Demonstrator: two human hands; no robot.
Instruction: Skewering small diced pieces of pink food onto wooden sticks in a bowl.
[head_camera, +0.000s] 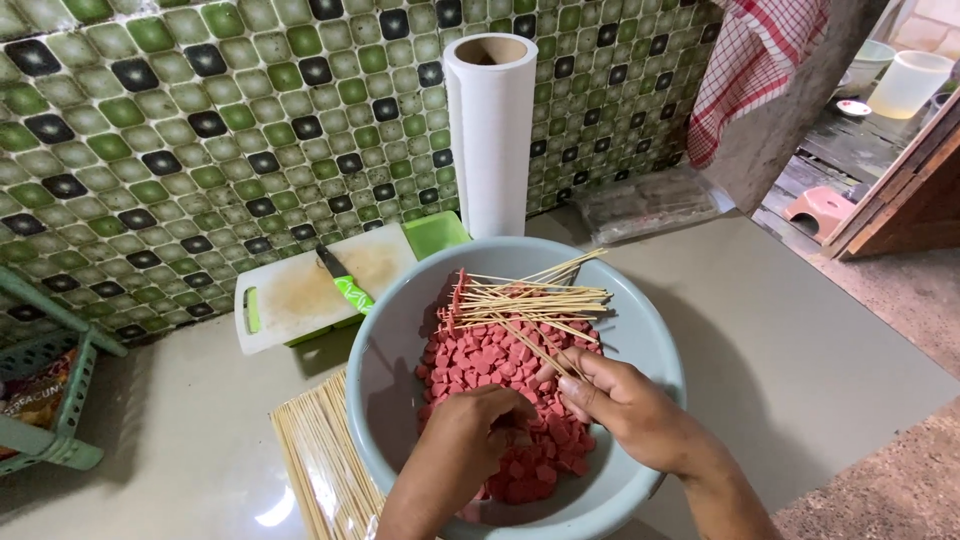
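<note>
Threading pink sausage slices in the grey bowl: right hand pinching one bamboo skewer, left hand clenched on a slice. Next, likely pressing slice onto tip.

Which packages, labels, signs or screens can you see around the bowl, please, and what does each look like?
Printed packet: far left, inside the green plastic rack; orange, red and dark, partly hidden.
Clear plastic package: flat on the counter against the tiled wall, right of the paper roll; contents unclear.
No signs or screens.
</note>
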